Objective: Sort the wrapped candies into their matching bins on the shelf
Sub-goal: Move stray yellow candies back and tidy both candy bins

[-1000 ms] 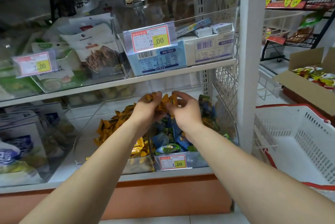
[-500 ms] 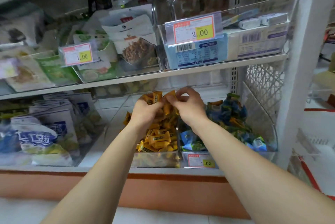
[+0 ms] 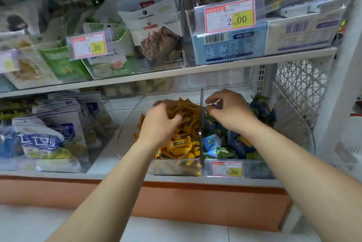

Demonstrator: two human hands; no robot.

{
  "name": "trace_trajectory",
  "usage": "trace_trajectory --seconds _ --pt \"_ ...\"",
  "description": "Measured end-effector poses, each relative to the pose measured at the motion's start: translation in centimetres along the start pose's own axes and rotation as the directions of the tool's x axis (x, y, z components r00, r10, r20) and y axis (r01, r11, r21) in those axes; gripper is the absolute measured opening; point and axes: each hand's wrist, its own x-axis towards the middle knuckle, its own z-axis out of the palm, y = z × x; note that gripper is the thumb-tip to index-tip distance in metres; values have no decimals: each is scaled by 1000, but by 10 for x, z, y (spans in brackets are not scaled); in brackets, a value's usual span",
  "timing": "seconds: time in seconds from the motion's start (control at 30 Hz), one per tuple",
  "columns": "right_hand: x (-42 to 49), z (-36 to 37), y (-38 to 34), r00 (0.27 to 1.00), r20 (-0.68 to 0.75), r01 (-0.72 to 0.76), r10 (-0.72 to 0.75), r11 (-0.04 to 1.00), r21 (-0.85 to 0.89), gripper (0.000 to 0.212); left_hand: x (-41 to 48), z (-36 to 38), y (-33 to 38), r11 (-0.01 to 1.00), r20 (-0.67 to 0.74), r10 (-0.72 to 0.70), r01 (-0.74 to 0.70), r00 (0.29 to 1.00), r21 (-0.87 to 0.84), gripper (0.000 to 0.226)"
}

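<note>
On the lower shelf (image 3: 195, 178), clutching a bunch of orange candies (image 3: 182, 143) with the left grip (image 3: 158, 124), over the heap in the left bin (image 3: 172, 169). Pinching a small bluish candy (image 3: 216, 107) with the right grip (image 3: 231, 111), above the right bin (image 3: 258, 171), just past the divider (image 3: 200, 124).

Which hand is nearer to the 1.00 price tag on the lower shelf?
Right. The right hand pinches a blue candy right behind the price tag; the left hand grips orange candies, one bin leftward.

Orange wrapped candies (image 3: 180, 145) heaped in left clear bin (image 3: 172, 169); blue-green wrapped candies (image 3: 217, 147) in right clear bin (image 3: 258, 169), lower shelf (image 3: 117, 175).
</note>
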Motion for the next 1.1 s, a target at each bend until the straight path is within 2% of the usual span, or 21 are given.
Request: trace_trajectory --seconds 0.1,0.2,0.27,0.33,0.4,0.47,0.57,0.67,0.77,0.87,0.93,1.0,1.1 --pt "-17 -34 31 999 34 -28 31 998 -63 11 -16 16 24 982 80 181 -184 980 35 41" --pt "-32 -54 53 984 145 -73 103 977 -201 15 -27 34 45 937 173 333 -346 927 47 37" --pt "-42 -58 58 952 271 -59 144 952 -301 15 -32 43 55 909 202 389 -410 899 71 40" --pt "-52 -56 59 916 373 -20 150 944 -329 12 -35 51 63 872 234 433 -470 871 138 50" --pt "-57 -54 60 915 387 26 112 942 -333 21 -36 59 66 838 305 435 -505 847 207 58" --pt "-59 -56 62 935 337 22 106 935 -354 30 -35 65 65 826 320 425 -507 847 246 50" --pt "-61 -67 64 974 204 -18 101 929 -371 26 -31 68 65 817 305 421 -503 854 281 33" --pt "-65 -82 66 995 35 -85 97 965 -249 26 -29 68 70 837 310 395 -478 865 267 34" --pt "-74 -99 63 994 -33 -112 109 983 -143 30 -28 65 76 881 259 393 -442 882 170 37" --pt "-94 -118 60 993 -19 -121 121 992 -44 23 -23 65 89 909 277 394 -417 876 24 34" --pt "-110 -129 64 993 42 -105 108 992 -75 14 -14 70 102 914 302 401 -401 865 -64 26" --pt "-124 -137 71 985 98 -129 139 987 -101 16 1 80 118 920 340 392 -372 855 -125 20" --pt "-140 -149 84 975 113 -166 189 969 -182 7 30 112 145 921 452 387 -360 804 -149 19"
